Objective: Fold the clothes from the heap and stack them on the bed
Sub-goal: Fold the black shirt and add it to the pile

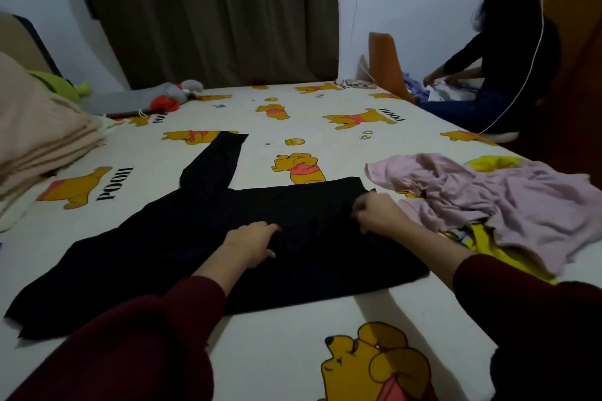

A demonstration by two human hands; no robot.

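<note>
Clothes lay on the bed (254,329), which had a white sheet with yellow bears on it. Your black top (182,247) was spread flat in the middle of the frame. One long sleeve (215,163) pointed up toward the top of the frame.

Your left hand (252,242) rested on the middle of the black top. Its fingers were loose and lay on the cloth, so that grip was released. Your right hand (374,212) was at the right edge of the black top. Its fingers were curled and pinched the cloth there, so that grip was grasping the black top. Both of your arms wore dark red sleeves (156,335).

At the right of the frame sat the heap (488,205), a crumpled pink piece on top of something yellow. It was just beside your right hand.

At the left edge lay a pile of folded beige cloth (42,137). A soft toy (169,96) lay at the far side of the bed. In the upper right, another person (508,52) in dark clothes sat by the bed's corner.
</note>
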